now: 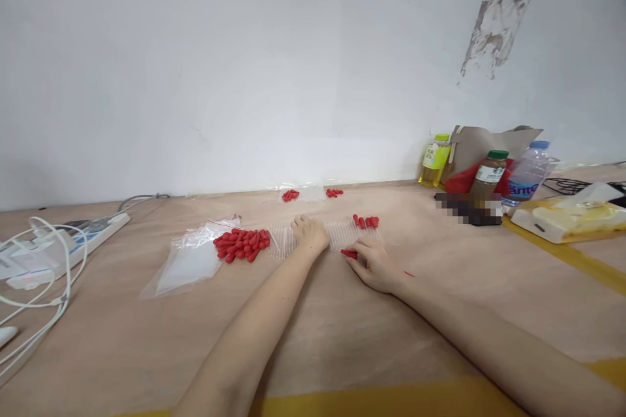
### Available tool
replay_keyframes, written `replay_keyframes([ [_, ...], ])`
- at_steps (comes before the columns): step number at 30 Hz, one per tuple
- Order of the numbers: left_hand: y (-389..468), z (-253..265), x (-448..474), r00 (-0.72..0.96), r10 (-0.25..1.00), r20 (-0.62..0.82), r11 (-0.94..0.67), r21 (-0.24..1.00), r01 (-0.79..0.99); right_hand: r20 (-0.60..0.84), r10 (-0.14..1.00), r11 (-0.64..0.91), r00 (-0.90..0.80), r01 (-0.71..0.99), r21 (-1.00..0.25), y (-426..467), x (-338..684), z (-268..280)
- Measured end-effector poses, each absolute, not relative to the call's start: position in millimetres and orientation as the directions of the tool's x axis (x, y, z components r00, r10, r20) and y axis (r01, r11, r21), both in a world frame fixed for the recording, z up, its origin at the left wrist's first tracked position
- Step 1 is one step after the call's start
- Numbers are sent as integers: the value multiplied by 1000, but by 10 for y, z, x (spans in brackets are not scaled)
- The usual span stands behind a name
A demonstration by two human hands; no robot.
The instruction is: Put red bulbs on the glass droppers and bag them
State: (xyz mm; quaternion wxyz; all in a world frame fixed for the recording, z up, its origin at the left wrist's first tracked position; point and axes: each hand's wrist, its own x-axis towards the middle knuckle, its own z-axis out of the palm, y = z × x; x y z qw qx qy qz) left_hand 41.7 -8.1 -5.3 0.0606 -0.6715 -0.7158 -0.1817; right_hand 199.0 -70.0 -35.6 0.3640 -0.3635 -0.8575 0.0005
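A row of thin clear tubes (282, 241) lies side by side across the table, with its middle hidden under my left hand (310, 232). That hand lies palm down over them, fingers a little apart and slightly bent. My right hand (374, 265) is closed, with a red rubber bulb (349, 253) pinched at its thumb and fingertips, just in front of the row's right part. Several red bulbs (366, 221) sit at the far ends of the right-hand tubes (342, 234). Left of the row is a heap of loose red bulbs (240, 245).
Clear plastic bags (188, 260) lie beside the heap. Two small groups of red bulbs (290, 195) are near the wall. A power strip (92, 241) with white cables stands left; bottles (489, 176), a paper bag (469, 143) and a tissue pack (567, 215) stand right.
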Motion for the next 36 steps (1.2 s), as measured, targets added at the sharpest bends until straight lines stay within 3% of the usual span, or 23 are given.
replay_keyframes([
  [4,-150,67,371,-48,947,319,-28,231,973,639,622,739,-453,609,-287,-709,1994,-349],
  [10,-652,180,-67,205,888,413,-328,254,910,670,613,751,-419,574,-328,-725,1957,-336],
  [13,-863,25,-343,399,755,520,-564,207,799,655,619,760,-434,542,-359,-735,1878,-284],
  [16,-919,-153,-509,459,631,626,-681,162,714,627,619,776,-472,491,-396,-747,1754,-223],
  [20,-898,-246,-536,474,553,685,-730,125,672,640,613,788,-463,423,-448,-755,1622,-215],
  [36,-933,-256,-502,579,518,630,-793,99,601,634,567,823,-525,348,-449,-860,1630,-239],
])
